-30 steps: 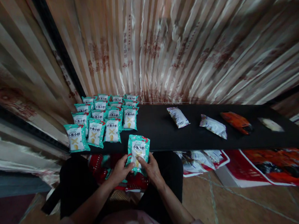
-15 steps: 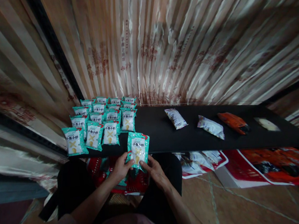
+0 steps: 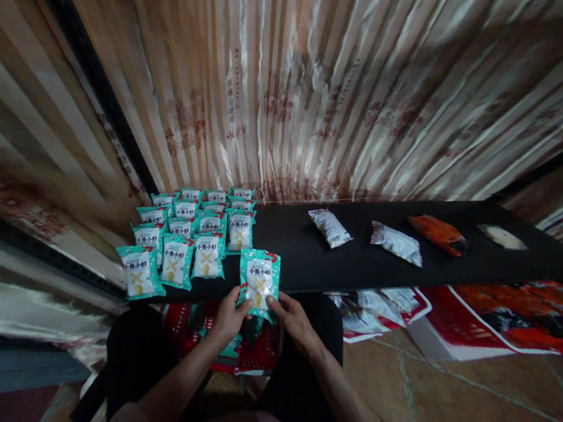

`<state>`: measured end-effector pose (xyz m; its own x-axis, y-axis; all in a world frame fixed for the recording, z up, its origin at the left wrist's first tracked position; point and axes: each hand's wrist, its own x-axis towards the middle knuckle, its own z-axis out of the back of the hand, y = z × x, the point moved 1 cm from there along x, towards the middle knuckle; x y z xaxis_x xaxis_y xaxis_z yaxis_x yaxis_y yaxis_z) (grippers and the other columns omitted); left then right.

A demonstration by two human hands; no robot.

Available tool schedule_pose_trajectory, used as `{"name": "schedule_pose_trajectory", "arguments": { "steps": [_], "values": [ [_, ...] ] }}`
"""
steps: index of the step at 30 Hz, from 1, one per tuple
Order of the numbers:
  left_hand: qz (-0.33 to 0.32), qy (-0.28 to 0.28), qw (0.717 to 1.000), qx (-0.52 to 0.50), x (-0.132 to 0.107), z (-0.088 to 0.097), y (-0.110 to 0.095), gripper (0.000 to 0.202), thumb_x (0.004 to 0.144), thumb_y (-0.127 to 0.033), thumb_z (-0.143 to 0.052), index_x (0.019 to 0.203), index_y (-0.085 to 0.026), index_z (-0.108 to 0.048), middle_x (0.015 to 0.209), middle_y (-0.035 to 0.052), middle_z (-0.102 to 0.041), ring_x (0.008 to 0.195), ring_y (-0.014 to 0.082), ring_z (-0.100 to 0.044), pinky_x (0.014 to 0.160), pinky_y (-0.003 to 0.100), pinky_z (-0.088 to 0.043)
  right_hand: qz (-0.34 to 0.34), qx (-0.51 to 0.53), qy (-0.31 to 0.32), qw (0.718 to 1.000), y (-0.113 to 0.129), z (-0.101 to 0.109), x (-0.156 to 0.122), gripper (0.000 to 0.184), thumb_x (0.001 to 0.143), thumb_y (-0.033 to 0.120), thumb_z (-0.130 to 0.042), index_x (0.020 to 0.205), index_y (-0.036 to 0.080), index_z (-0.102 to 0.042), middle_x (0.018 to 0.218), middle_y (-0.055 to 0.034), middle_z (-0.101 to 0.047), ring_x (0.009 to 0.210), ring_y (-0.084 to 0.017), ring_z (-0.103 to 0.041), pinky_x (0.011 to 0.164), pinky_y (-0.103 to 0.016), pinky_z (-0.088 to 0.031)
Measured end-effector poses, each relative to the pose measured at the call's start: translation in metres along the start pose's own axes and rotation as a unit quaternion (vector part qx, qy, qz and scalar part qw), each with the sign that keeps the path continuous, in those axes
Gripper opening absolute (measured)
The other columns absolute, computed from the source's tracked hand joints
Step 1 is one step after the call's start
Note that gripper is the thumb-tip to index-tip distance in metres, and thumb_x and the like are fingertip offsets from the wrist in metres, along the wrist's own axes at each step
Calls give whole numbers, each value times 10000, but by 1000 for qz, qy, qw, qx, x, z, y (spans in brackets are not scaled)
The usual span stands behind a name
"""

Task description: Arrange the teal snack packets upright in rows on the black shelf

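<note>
Between my two hands I hold a teal and white snack bag (image 3: 260, 280) upright at the front edge of the black shelf (image 3: 297, 263). My left hand (image 3: 229, 317) pinches its lower left side. The thumb of my right hand (image 3: 291, 319) presses on its lower right front, with the other fingers behind it. To the left on the shelf, several matching snack bags (image 3: 174, 259) stand in rows, their printed fronts facing me. Below my hands a red basket (image 3: 257, 361) between my legs contains more teal bags, partly hidden by my arms.
Farther right on the shelf lie two white packets (image 3: 331, 227), an orange packet (image 3: 439, 235) and a pale packet (image 3: 502, 237). Below the front edge are a basket of white packets (image 3: 372, 309) and a red basket of orange packets (image 3: 538, 308). A pleated curtain (image 3: 268, 85) hangs behind the shelf.
The view has shifted slightly, so the shelf and its bags sit a little lower in the picture. Both hands keep their hold on the snack bag in nearly the same place.
</note>
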<state>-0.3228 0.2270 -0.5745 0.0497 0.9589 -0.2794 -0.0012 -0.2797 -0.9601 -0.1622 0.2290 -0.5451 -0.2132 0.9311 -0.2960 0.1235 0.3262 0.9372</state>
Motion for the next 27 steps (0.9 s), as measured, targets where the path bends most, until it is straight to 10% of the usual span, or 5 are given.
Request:
{"name": "schedule_pose_trajectory", "arguments": {
  "steps": [14, 27],
  "values": [
    [-40, -53, 992, 110, 10, -3, -16, 380, 742, -330, -560, 1089, -175, -580, 1008, 72, -661, 894, 195, -613, 749, 292, -486, 18, -2, -66, 998, 18, -2, 16, 616, 510, 647, -722, 889, 161, -700, 836, -64, -730, 769, -284, -663, 735, -414, -520],
    [-114, -163, 924, 328, 31, -12, -22, 324, 786, -266, -500, 1078, -174, -604, 985, 81, -589, 992, 220, -568, 902, 346, -432, 42, -50, -105, 992, 21, 8, 41, 539, 525, 609, -722, 819, 157, -708, 771, -57, -722, 764, -278, -652, 711, -379, -513]
  ]
}}
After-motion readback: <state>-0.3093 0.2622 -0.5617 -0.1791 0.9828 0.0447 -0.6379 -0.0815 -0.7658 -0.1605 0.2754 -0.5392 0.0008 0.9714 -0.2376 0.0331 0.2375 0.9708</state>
